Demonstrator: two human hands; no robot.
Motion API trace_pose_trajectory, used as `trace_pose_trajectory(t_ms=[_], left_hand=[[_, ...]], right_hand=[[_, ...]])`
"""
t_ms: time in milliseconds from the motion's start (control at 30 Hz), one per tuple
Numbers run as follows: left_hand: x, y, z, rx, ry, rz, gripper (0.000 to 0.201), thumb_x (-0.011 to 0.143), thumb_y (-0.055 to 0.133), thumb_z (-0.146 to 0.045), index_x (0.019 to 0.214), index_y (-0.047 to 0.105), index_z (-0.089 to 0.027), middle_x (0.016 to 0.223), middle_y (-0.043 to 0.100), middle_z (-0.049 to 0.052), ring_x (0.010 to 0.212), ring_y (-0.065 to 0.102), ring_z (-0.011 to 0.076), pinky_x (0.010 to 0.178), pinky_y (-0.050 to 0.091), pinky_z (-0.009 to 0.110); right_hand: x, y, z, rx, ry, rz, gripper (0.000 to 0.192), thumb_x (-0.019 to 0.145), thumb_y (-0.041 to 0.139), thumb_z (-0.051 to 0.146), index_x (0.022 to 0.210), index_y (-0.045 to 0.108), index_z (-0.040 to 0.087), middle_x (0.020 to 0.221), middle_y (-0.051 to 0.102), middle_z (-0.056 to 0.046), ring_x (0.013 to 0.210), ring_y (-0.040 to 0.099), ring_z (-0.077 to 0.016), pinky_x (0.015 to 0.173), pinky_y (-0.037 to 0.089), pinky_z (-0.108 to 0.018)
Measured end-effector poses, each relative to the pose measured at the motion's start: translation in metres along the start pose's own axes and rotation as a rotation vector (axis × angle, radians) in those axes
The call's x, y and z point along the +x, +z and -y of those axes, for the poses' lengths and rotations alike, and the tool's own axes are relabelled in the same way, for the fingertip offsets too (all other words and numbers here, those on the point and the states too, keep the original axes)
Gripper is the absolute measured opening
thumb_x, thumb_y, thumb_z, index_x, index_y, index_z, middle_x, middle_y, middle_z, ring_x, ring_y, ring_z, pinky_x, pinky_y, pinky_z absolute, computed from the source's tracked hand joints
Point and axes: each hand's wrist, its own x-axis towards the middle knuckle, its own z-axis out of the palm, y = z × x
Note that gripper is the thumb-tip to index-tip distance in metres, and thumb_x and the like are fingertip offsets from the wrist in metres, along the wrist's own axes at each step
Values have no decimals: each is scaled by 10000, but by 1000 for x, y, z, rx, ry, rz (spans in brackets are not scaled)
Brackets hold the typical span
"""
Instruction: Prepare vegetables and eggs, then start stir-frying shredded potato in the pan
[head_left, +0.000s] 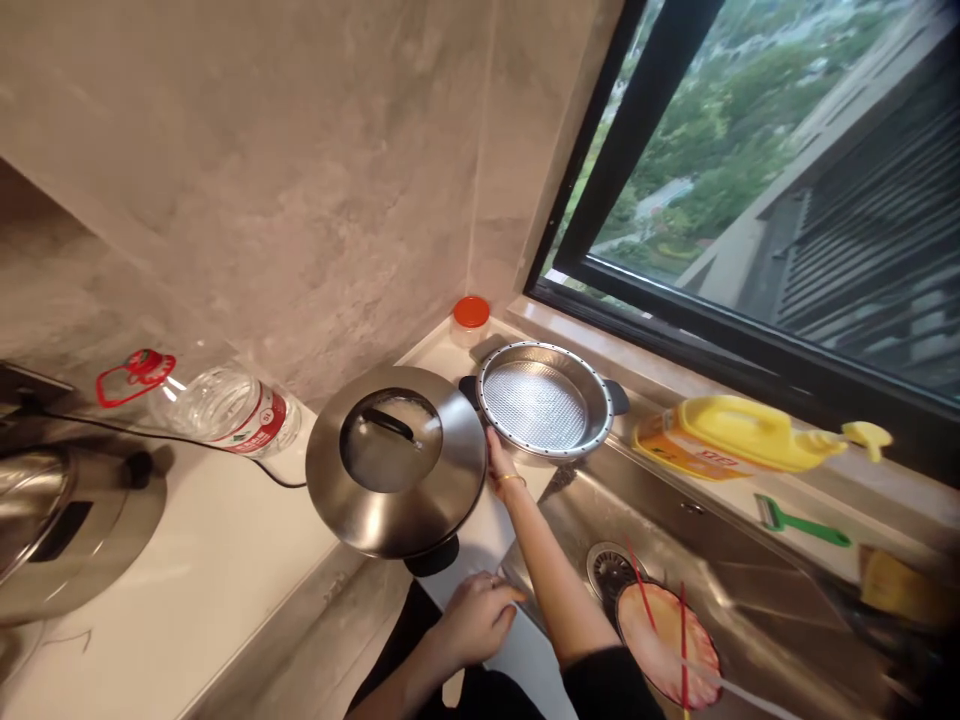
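A wide steel lid (324, 470) with a glass centre and a black handle covers a pot on the counter. The pot's black side handle (433, 557) sticks out below the lid. My right hand (501, 462), a thin bangle at its wrist, is at the lid's right edge, between it and a perforated steel steamer tray (546, 400) with black side handles. Most of its fingers are hidden there, so its grip does not show. My left hand (480, 615) hovers in front of the pot handle, fingers loosely curled and apart, with nothing visible in it.
A steel sink (652, 500) at right contains a round pinkish plate (637, 640) under running water. Behind it lie a yellow detergent bottle (705, 425) and a green peeler (806, 523). A water jug (232, 410), steel cooker (97, 540) and red-lidded jar (471, 312) stand on the counter.
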Motion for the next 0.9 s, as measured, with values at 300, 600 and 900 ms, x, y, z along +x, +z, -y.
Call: trace_pose_trajectory(t_ms=[300,600,900], left_hand=[[3,-20,-20,-186,31,-150,334,829,433,-143,1081,645,-199,1045,673,59,1011,584,192,915,446,319],[24,12,-45,-387,60,0,376,823,436,-190,1151,620,-172,1174,634,71,1099,573,199,966,437,338],[70,107,-82,-524,27,204,333,804,466,-191,1067,661,-133,1090,674,90,1041,599,208,959,428,360]], right_hand=[[-60,-70,-16,-57,18,210,416,686,636,451,1051,660,255,1267,573,-64,1227,460,-239,951,384,-379],[-82,-224,-72,503,-101,-248,275,716,436,351,854,663,280,1245,584,-91,1210,494,-192,982,427,-399],[-111,-386,-107,944,-186,-786,319,606,381,133,763,640,234,1268,575,-57,1214,487,-141,1024,397,-339]])
